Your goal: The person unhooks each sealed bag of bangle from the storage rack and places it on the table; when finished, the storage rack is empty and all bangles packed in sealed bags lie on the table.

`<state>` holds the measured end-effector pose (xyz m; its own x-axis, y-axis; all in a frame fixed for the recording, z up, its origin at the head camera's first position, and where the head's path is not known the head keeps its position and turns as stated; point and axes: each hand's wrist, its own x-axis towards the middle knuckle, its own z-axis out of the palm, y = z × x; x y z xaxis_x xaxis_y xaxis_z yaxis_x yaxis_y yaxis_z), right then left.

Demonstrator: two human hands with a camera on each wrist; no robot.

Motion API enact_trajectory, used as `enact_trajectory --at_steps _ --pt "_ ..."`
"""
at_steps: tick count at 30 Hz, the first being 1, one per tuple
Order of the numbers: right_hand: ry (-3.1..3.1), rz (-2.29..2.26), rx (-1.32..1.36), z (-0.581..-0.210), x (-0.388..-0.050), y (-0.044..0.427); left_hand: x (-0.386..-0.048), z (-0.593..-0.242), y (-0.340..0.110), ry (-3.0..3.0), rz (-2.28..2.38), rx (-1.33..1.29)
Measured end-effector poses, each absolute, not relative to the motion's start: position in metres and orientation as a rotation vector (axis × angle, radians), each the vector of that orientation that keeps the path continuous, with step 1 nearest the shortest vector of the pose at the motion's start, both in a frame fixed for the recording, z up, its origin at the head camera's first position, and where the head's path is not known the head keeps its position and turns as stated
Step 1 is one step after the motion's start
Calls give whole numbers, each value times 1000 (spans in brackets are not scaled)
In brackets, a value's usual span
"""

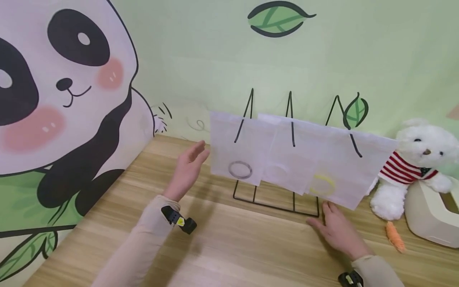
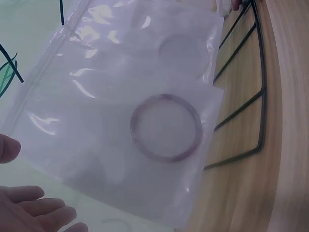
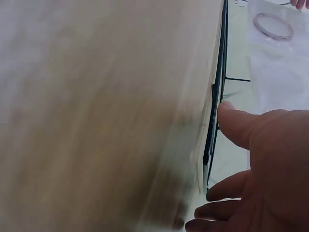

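Note:
A black wire rack (image 1: 274,206) stands on the wooden table with three frosted bags hanging from its prongs. The left bag (image 1: 224,139) shows a dark purplish ring (image 2: 166,128), the middle bag (image 1: 283,149) a pale ring, the right bag (image 1: 358,171) a yellow ring (image 1: 322,184). My left hand (image 1: 186,169), fingers extended, is held just left of the left bag, holding nothing. My right hand (image 1: 338,231) is at the rack's right front corner with fingers extended; in the right wrist view the thumb (image 3: 234,123) is close to the rack's base, contact unclear.
At the right sits a white teddy bear (image 1: 389,199) in a striped shirt, beside a beige box (image 1: 426,215). A small orange carrot-like item (image 1: 395,237) lies in front of them. Behind the table is a green backdrop with a panda picture (image 1: 107,103).

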<state>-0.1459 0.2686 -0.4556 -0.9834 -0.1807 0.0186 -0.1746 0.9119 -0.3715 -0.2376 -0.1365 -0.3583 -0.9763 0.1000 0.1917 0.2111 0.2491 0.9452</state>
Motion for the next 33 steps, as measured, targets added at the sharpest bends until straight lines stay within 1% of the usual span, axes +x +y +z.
enact_trajectory --at_steps 9,18,20,33 --pt "3040 -557 -238 -460 -152 265 -242 -358 -127 -2272 -1876 -302" --pt "3048 -525 -197 -461 -151 264 -239 -352 -123 -2271 -1838 -319" --pt "3051 -521 -192 -462 -151 265 -243 -356 -123 -2259 -1833 -327" --pt "3029 -488 -140 -462 -154 266 -244 -350 -116 -2178 -1856 -280"
